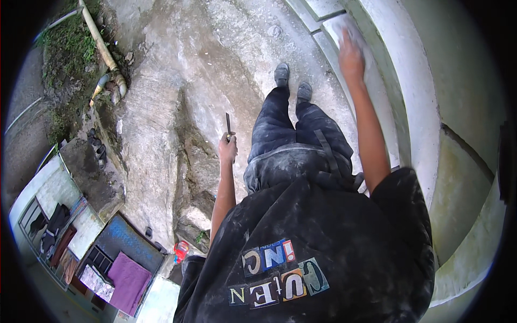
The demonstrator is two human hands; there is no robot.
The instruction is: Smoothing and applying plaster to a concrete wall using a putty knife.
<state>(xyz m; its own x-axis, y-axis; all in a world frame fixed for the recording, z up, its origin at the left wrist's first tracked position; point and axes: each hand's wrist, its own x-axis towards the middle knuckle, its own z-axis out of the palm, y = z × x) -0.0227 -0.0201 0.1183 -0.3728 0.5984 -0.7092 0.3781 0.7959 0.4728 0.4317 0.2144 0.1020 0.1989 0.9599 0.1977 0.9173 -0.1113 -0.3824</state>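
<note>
My left hand hangs low beside my left leg, closed round the handle of a narrow tool with a dark, flat blade pointing away from me. Whether it is a scraper, a file or a knife I cannot make out. Out to the far right, my right arm is stretched to a pale wall panel. There my right hand lies against the panel's whitish, dusty surface. Its fingertips are blurred, and anything under them is hidden.
Rough, stained concrete ground lies underfoot, with a broken rocky edge on my left. A pipe crosses mossy soil at the far left. Purple cloth hangs near a house at lower left, near a red object.
</note>
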